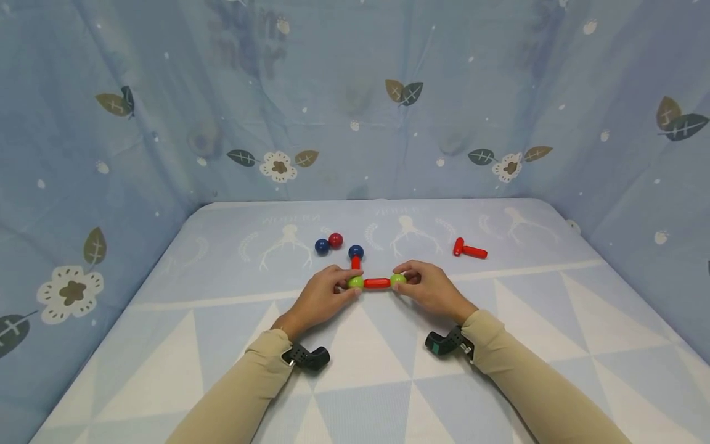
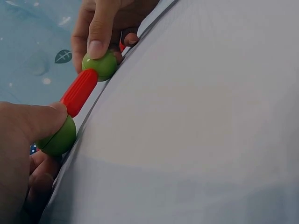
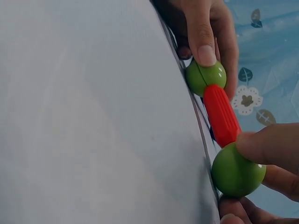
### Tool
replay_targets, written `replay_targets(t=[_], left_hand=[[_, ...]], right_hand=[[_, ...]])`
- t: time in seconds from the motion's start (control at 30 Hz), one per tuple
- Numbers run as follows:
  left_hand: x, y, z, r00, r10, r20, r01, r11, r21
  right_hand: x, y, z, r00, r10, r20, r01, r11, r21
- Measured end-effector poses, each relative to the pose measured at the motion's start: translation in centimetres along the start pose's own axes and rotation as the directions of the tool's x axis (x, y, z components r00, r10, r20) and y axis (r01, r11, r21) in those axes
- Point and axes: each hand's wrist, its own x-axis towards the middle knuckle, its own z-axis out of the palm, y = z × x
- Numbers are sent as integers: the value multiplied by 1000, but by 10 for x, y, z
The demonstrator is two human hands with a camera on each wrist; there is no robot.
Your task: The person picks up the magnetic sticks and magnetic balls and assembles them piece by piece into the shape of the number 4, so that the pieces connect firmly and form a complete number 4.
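Note:
My left hand point(image 1: 327, 293) pinches a green ball point(image 1: 356, 282) between thumb and fingers. With the right hand point(image 1: 429, 287) I pinch a second green ball point(image 1: 397, 280). A red ridged rod point(image 1: 377, 283) spans the two balls and meets both, as the left wrist view also shows with its red rod point(image 2: 80, 92). From the left green ball another red rod point(image 1: 355, 263) points away from me, with a blue ball point(image 1: 356, 251) at its far end. All of these pieces are at the tabletop, and how deeply the rods sit in the balls is hidden.
Behind my left hand, a loose blue ball point(image 1: 322, 246) and a red ball point(image 1: 335, 240) lie side by side. Two more red rods, one short-looking rod point(image 1: 458, 246) and one lying sideways point(image 1: 474, 252), rest at the back right. A patterned cloth point(image 1: 355, 123) hangs behind the table.

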Motion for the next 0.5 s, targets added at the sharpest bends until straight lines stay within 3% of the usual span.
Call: replay_targets(t=[0.3, 0.5], left_hand=[[1, 2, 0, 1000, 9, -1, -9, 1000, 7], [1, 3, -1, 1000, -16, -5, 16, 1000, -2]], right_hand=[[1, 3, -3, 999, 35, 2, -35, 999, 42], [2, 4, -7, 999, 40, 26, -42, 996, 84]])
